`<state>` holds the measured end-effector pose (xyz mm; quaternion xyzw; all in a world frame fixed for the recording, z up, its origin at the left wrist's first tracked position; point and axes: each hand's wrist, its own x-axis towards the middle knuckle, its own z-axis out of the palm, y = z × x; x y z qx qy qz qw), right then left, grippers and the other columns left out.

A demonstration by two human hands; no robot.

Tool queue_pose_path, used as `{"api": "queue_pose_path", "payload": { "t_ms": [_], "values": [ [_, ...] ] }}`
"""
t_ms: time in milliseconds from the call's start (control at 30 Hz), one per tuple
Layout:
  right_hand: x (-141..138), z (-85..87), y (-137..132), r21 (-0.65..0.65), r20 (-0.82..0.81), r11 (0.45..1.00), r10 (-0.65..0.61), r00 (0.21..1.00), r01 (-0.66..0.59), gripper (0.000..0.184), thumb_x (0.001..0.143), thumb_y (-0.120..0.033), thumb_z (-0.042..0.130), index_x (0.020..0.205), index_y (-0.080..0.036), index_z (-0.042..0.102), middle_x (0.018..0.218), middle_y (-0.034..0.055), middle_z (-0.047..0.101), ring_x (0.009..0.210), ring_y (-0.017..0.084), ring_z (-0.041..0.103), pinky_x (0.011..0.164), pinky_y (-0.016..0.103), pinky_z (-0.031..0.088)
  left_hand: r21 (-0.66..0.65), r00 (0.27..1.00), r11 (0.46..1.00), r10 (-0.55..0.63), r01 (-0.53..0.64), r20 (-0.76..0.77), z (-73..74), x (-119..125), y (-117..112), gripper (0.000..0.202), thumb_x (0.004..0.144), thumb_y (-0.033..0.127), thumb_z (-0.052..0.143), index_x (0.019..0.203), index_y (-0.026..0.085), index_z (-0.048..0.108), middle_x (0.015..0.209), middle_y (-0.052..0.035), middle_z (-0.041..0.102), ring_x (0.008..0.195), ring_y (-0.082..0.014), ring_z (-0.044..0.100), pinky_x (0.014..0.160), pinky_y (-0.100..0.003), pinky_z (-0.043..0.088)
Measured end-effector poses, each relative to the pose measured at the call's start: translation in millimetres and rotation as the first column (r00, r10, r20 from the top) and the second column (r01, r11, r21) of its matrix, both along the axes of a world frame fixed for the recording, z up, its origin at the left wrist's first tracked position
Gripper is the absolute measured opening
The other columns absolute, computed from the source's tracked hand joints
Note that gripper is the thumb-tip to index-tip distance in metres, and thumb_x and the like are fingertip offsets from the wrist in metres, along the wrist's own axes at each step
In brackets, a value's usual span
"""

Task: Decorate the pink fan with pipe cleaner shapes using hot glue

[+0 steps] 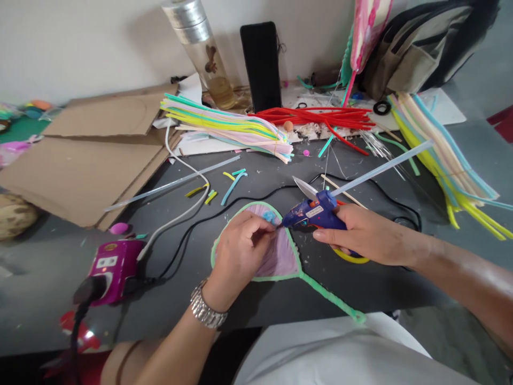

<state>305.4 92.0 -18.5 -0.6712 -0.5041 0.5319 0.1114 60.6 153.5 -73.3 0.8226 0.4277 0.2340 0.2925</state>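
Note:
My right hand [360, 235] is wrapped round a blue glue gun [320, 212], with a long clear glue stick [382, 167] out of its back. The nozzle points left and almost meets the fingertips of my left hand [240, 246]. Those fingers are pinched together on something too small and hidden to make out. Beneath them lies a leaf-shaped piece [282, 259] of lilac pipe cleaners with a mint green edge and a green stem [332, 294]. A light blue bit of pipe cleaner [269, 216] shows just past my left fingertips. Scissors [305, 187] lie partly under the glue gun.
Bundles of pastel [228, 125] and red pipe cleaners [316, 116] lie at the back, before a phone [261, 67] and a bottle [204, 59]. Cardboard [80, 166] and a purple power socket [116, 267] are at left. A black cord [240, 199] crosses the table.

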Motion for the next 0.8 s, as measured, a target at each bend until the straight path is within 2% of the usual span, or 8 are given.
{"api": "queue_pose_path", "payload": {
  "t_ms": [200, 367, 467, 567, 667, 800],
  "values": [
    [-2, 3.9, -1, 0.046, 0.032, 0.999, 0.01, 0.999, -0.011, 0.034, 0.088, -0.053, 0.063, 0.081, -0.02, 0.062, 0.057, -0.0051, 0.053, 0.053, 0.012, 0.047, 0.053, 0.025, 0.035, 0.006, 1.0, 1.0, 0.0, 0.0, 0.009, -0.7, 1, -1, 0.013, 0.084, 0.008, 0.069, 0.081, 0.02, 0.072, 0.083, -0.0017, 0.071, 0.081, -0.0176, 0.066, 0.072, -0.029, 0.047],
    [-6, 0.5, -7, 0.18, 0.162, 0.979, 0.067, 0.985, -0.096, 0.033, 0.09, -0.052, 0.06, 0.087, -0.02, 0.068, 0.07, 0.0, 0.066, 0.063, 0.017, 0.059, 0.058, 0.028, 0.041, 0.038, 0.999, 0.999, -0.028, 0.027, 0.02, -0.8, 0, 0, 0.013, 0.084, 0.008, 0.069, 0.082, 0.02, 0.072, 0.083, -0.0018, 0.071, 0.081, -0.018, 0.066, 0.074, -0.029, 0.048],
    [-11, -6.6, -17, 0.329, 0.236, 0.931, 0.081, 0.968, -0.158, 0.028, 0.093, -0.046, 0.059, 0.097, -0.021, 0.072, 0.09, 0.0044, 0.075, 0.084, 0.024, 0.068, 0.074, 0.033, 0.05, 0.039, 0.999, 0.999, -0.035, 0.034, 0.025, -1.0, 0, 0, 0.011, 0.085, 0.009, 0.069, 0.084, 0.02, 0.072, 0.085, -0.0024, 0.072, 0.083, -0.0182, 0.066, 0.074, -0.029, 0.048],
    [-15, -11.1, -27, 0.48, 0.307, 0.863, 0.001, 0.952, -0.156, 0.028, 0.094, -0.043, 0.058, 0.105, -0.023, 0.074, 0.096, 0.0067, 0.076, 0.094, 0.028, 0.07, 0.085, 0.038, 0.051, 0.026, 0.999, 0.999, -0.026, 0.026, 0.021, -0.8, 0, -1, 0.008, 0.086, 0.013, 0.069, 0.087, 0.02, 0.072, 0.087, -0.003, 0.073, 0.085, -0.0189, 0.067, 0.076, -0.03, 0.049],
    [-12, -6.8, -30, 0.529, 0.289, 0.842, -0.06, 0.955, -0.107, 0.029, 0.093, -0.045, 0.059, 0.105, -0.023, 0.074, 0.088, 0.0049, 0.074, 0.086, 0.026, 0.07, 0.078, 0.034, 0.052, 0.002, 1.0, 1.0, -0.007, 0.007, 0.021, 0.4, 1, -1, 0.008, 0.085, 0.014, 0.071, 0.09, 0.02, 0.072, 0.088, -0.0024, 0.072, 0.082, -0.018, 0.067, 0.076, -0.03, 0.05],
    [1, 4.2, -33, 0.485, 0.17, 0.874, -0.137, 0.976, 0.038, 0.031, 0.092, -0.049, 0.062, 0.089, -0.02, 0.073, 0.063, -0.0018, 0.062, 0.061, 0.016, 0.058, 0.059, 0.026, 0.046, 0.017, 0.999, 1.0, 0.02, -0.02, 0.032, 3.3, -2, -5, 0.006, 0.085, 0.015, 0.071, 0.089, 0.02, 0.069, 0.087, -0.0021, 0.071, 0.079, -0.0173, 0.066, 0.074, -0.03, 0.051]
  ]
}}
